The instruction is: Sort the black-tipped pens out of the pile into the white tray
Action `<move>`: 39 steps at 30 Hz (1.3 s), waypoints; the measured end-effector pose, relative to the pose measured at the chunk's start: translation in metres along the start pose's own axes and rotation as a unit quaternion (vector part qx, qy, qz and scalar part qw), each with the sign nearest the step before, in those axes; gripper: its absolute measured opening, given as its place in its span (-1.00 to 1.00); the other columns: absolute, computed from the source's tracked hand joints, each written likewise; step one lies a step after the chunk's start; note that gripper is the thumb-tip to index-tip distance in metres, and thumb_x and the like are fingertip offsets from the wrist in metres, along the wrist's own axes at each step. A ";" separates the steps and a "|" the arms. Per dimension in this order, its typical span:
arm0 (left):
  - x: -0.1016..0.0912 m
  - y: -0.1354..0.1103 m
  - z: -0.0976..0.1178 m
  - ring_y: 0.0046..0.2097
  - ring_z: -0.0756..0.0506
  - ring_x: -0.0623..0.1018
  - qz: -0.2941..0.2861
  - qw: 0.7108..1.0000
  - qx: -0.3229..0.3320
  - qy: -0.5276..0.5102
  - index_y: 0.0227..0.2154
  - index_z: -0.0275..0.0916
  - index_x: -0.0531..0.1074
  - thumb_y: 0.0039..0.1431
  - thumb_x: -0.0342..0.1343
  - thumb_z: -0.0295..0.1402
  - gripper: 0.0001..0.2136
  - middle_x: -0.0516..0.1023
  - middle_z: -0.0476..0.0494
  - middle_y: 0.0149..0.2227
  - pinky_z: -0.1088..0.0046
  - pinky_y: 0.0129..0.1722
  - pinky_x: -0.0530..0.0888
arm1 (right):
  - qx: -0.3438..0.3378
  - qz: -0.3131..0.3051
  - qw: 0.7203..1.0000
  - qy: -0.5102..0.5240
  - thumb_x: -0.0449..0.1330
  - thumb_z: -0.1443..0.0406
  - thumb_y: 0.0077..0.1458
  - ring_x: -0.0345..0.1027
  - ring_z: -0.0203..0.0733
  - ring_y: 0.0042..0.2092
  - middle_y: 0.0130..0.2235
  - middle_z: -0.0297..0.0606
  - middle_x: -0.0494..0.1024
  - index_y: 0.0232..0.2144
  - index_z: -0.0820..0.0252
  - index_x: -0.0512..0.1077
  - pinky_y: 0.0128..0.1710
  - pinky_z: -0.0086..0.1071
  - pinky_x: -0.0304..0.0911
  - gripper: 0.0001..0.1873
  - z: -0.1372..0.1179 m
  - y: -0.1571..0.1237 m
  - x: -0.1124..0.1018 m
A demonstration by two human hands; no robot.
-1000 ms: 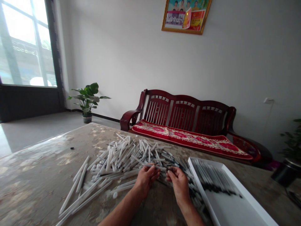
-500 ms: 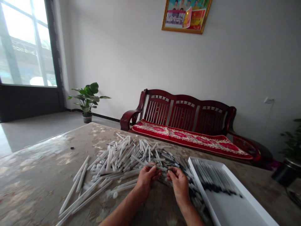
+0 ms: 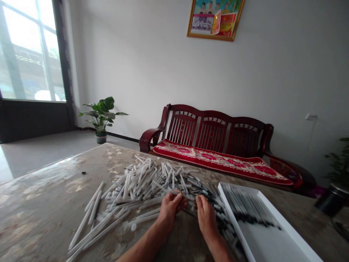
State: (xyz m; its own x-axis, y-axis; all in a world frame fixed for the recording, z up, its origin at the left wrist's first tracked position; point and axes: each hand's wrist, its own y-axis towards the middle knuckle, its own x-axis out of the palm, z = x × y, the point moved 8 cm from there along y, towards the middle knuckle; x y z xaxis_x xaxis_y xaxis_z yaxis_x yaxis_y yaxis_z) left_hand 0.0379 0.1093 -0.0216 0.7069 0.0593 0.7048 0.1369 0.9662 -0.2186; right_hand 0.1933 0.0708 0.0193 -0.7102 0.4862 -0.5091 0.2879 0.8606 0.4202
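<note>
A heap of white pen barrels (image 3: 136, 185) lies across the marbled table (image 3: 43, 211), with thin dark refills (image 3: 209, 198) mixed in at its right side. My left hand (image 3: 169, 209) is closed in a pinch on a white pen barrel at the heap's near edge. Close beside it, my right hand (image 3: 205, 216) has its fingers curled down onto the dark refills, and what it grips is hidden. A white tray (image 3: 272, 243) to the right holds a row of dark pens (image 3: 245, 207).
A dark red wooden bench (image 3: 218, 145) with a patterned cushion stands behind the table. A potted plant (image 3: 101, 116) is by the window at the left, and another pot (image 3: 331, 198) at the far right. A small dark speck (image 3: 83, 173) lies on the table.
My right hand has dropped a little and moved nearer the left one, its fingers pressing down into the refills. The left hand has barely shifted.
</note>
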 end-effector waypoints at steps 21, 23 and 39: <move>0.004 -0.002 -0.004 -0.47 -0.05 0.62 0.000 1.000 -0.013 0.014 -0.46 -0.29 0.41 -0.10 0.36 -0.51 -0.79 0.59 -0.04 -0.54 0.47 -0.42 0.58 | 0.023 -0.038 0.999 0.026 -0.16 -0.11 0.22 0.30 -0.18 -0.54 -0.62 -0.34 0.39 -0.57 0.08 0.31 -0.54 -0.40 0.11 -0.44 0.005 0.001 0.002; 0.002 -0.002 -0.003 -0.46 -0.06 0.63 0.006 1.000 -0.009 0.012 -0.46 -0.29 0.41 -0.11 0.37 -0.51 -0.79 0.59 -0.04 -0.53 0.48 -0.42 0.58 | 0.007 -0.036 0.999 0.021 -0.14 -0.11 0.22 0.34 -0.18 -0.49 -0.56 -0.33 0.44 -0.49 0.09 0.37 -0.49 -0.40 0.15 -0.47 0.002 0.001 0.001; 0.004 -0.002 -0.003 -0.46 -0.06 0.62 -0.005 1.000 -0.005 0.012 -0.47 -0.28 0.42 -0.15 0.40 -0.47 -0.76 0.60 -0.06 -0.53 0.47 -0.42 0.57 | 0.030 -0.049 0.998 0.032 -0.15 -0.15 0.20 0.26 -0.22 -0.56 -0.63 -0.36 0.35 -0.58 0.08 0.29 -0.56 -0.42 0.08 -0.43 0.005 0.000 0.006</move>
State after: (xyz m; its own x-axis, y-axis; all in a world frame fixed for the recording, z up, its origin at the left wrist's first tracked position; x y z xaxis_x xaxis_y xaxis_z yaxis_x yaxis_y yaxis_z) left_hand 0.0430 0.1072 -0.0203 0.7217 0.0429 0.6909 0.1515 0.9641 -0.2180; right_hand 0.1929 0.0746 0.0125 -0.7756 0.3899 -0.4964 0.2512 0.9121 0.3239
